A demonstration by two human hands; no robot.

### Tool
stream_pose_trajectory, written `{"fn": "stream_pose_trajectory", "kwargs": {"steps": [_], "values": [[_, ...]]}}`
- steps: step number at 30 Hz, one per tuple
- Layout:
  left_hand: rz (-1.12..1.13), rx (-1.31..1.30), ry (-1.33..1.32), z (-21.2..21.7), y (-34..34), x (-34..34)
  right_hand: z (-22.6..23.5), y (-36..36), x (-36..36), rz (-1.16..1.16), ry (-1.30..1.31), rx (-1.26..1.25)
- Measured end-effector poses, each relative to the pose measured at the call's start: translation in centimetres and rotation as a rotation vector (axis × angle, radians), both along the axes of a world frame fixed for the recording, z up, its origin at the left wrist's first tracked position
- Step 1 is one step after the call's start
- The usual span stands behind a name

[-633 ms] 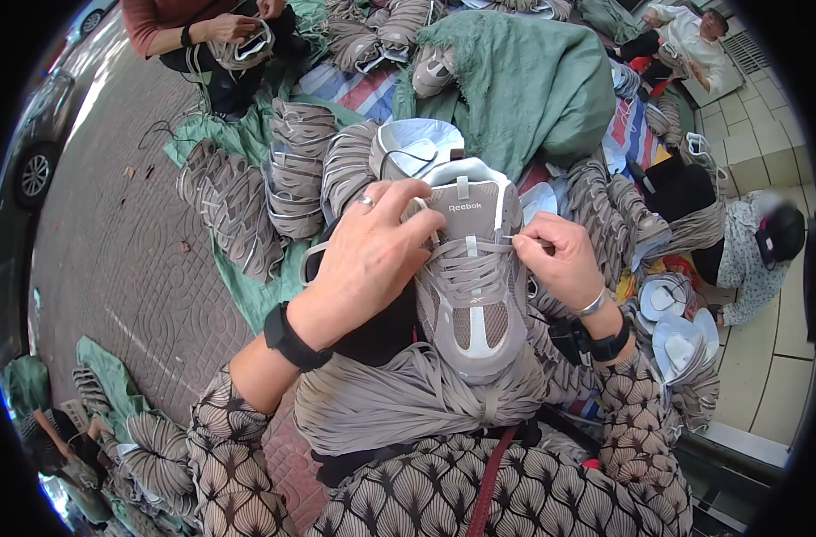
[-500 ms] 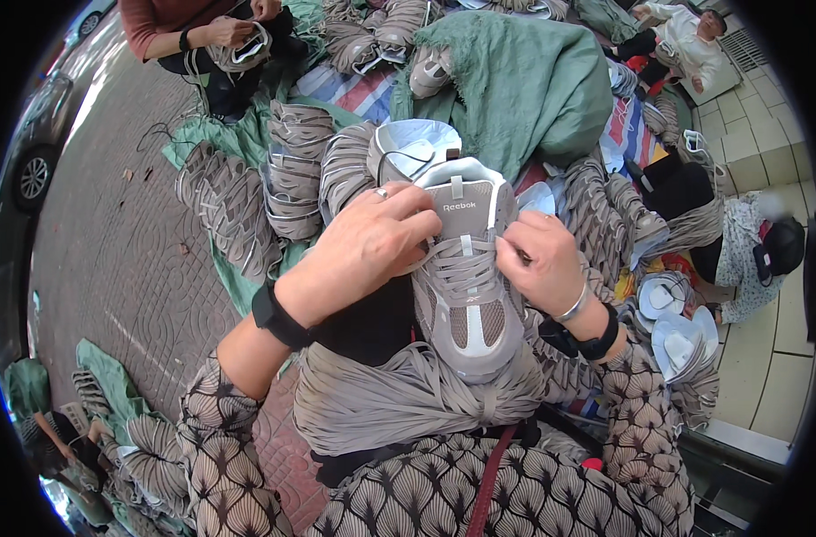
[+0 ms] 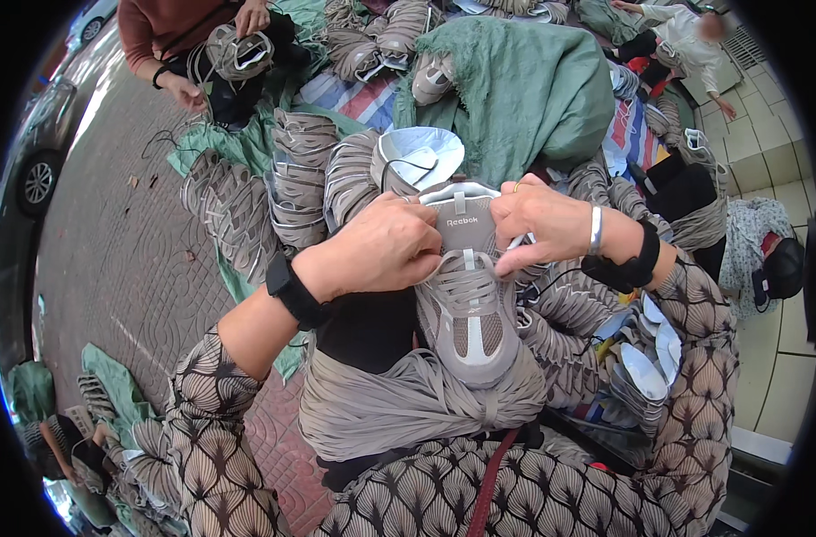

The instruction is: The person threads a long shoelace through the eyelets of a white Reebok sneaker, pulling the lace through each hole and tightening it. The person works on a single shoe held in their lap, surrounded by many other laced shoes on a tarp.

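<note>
A grey-beige sneaker upper sits upright in front of me, toe toward my body, with flat laces threaded across its front. My left hand is closed on its left edge beside the tongue. On the opposite side, my right hand grips the upper near the collar, thumb and fingers bent around the edge. The tongue stands up between both hands. Exactly what the left fingertips pinch is hidden. Under the toe, a thick bundle of loose grey laces lies across my lap.
Stacked sneaker uppers stand beyond my left hand, and more lie at my right. A green woven sack bulges behind the work. Another person's hand holds an upper at the far left. A person in a black cap is at right.
My right hand has moved up from beside the laces to the collar, its forearm swinging outward. The person at far left has lowered one hand away from their upper.
</note>
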State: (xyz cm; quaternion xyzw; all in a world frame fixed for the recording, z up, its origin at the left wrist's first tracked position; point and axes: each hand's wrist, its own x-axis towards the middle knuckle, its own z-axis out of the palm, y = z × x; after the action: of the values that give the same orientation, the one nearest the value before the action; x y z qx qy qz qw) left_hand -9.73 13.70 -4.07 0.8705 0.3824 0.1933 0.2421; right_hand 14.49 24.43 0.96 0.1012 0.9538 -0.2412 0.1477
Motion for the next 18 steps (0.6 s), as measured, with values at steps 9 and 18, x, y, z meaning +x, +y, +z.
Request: {"fn": "stream_pose_trajectory", "kwargs": {"steps": [9, 18], "values": [[0.495, -0.584, -0.797, 0.7, 5.7, -0.1, -0.2, 5.1, -6.0, -0.932, 0.503, -0.716], [0.594, -0.183, -0.766, 2.2, 11.7, -2.2, 0.9, 8.9, -11.0, -1.027, 0.653, -0.947]]}}
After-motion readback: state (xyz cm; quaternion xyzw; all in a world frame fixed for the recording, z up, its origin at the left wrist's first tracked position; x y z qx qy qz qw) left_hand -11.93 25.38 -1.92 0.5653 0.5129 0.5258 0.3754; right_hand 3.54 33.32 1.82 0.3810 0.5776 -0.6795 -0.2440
